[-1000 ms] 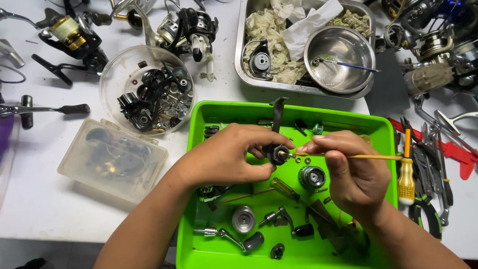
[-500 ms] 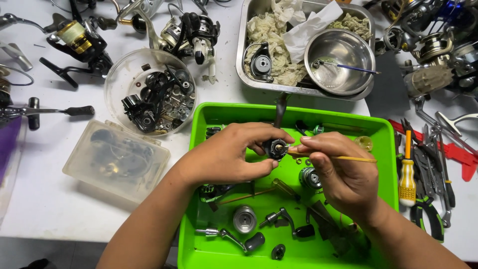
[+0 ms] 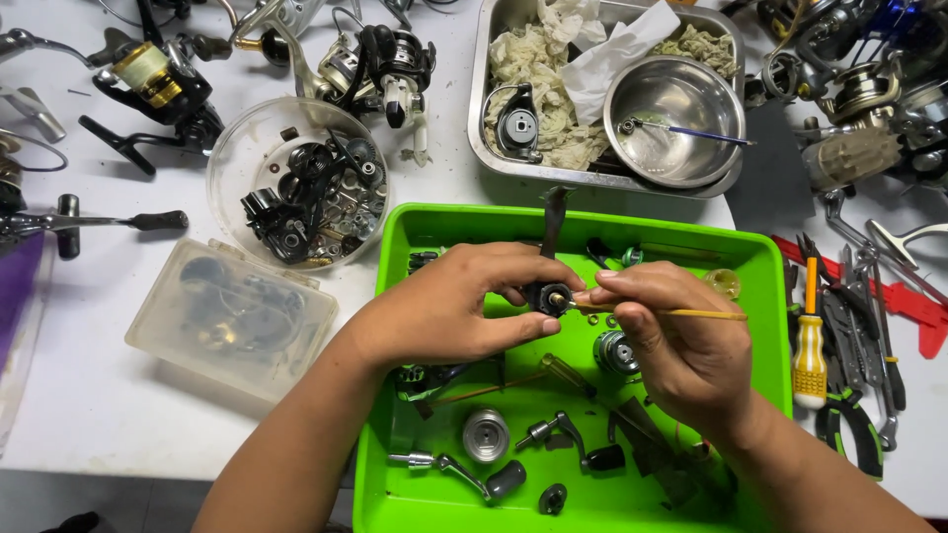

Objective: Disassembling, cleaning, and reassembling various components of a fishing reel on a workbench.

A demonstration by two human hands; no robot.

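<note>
The white desk [image 3: 89, 415] carries everything here, and the bright green tray [image 3: 760, 259] sits at its middle under both hands. Behind the tray stands a steel pan [image 3: 481, 118] stuffed with stained rags, with a round steel bowl [image 3: 674, 116] inside it. To the left are a clear round tub of dark reel parts [image 3: 296, 192] and a lidded clear plastic box [image 3: 232, 314].

Over the last second both hands have slid a little to the left across the tray, and the two have stayed locked together on the same piece; the work on it looks to be ongoing rather than finished.

The left hand [image 3: 449, 311] has its grip closed around a small black reel part [image 3: 546, 296], thumb beneath and fingers curled over, holding it above the tray's centre. The right hand [image 3: 681, 341] pinches a thin yellow-handled brush [image 3: 691, 314] shut between thumb and fingertips, its tip touching the brass centre of that part.

Loose in the tray lie a silver spool [image 3: 485, 434], a crank handle [image 3: 573, 439] and a small round gear housing [image 3: 614, 352]. A yellow-handled screwdriver [image 3: 809, 345] lies just right of the tray.
</note>
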